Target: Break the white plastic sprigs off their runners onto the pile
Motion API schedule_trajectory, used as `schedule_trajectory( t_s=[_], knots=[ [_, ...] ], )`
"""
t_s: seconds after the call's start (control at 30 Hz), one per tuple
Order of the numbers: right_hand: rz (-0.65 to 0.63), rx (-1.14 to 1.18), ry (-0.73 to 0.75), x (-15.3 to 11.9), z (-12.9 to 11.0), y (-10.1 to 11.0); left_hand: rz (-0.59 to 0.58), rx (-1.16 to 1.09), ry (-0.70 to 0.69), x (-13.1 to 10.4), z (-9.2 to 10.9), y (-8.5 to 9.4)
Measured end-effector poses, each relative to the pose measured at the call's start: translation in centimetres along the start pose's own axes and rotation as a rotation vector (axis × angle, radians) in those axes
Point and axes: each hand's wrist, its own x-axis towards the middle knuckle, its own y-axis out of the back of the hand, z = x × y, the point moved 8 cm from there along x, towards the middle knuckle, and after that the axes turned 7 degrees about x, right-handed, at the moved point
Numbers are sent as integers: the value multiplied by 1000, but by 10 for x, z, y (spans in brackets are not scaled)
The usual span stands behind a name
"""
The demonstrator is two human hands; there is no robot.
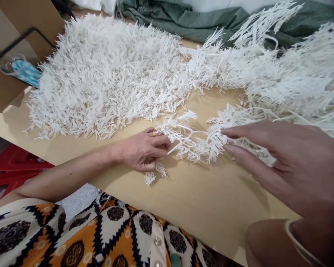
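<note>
A white plastic sprig of artificial foliage (196, 139), with thin stems and needle-like leaves, lies across the middle of the table. My left hand (147, 150), with a ring on one finger, is closed on the sprig's left stem end. Two small leaf tips (156, 174) poke out below that hand. At the sprig's right end, the thumb and forefinger of my right hand (289, 163) close around its leafy tips; its other fingers are partly hidden.
A wide heap of small white leaf pieces (108, 74) covers the back left. Longer white branches (289, 78) pile up at the back right. Dark green cloth (178, 18) lies behind. A cardboard box (5, 85) stands left, with a blue face mask (26, 72) hanging there.
</note>
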Motion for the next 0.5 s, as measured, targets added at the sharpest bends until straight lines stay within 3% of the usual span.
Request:
schedule_trajectory(
  t_s=[0.13,0.23,0.3,0.37,0.43,0.5],
  knots=[
    [-108,52,8,35,-21,-48,-12,4,-76,1,11,-5],
    [-244,8,-19,47,-16,-88,3,-40,-55,1,11,-6],
    [-289,-24,-33,48,-8,-104,88,-84,11,0,4,0],
    [-279,-4,-62,49,-1,-109,271,-131,149,-4,-10,14],
    [-234,83,-123,51,3,-107,472,-162,373,-15,-29,28],
    [-177,234,-211,54,2,-105,570,-192,583,-25,-44,33]
  ],
)
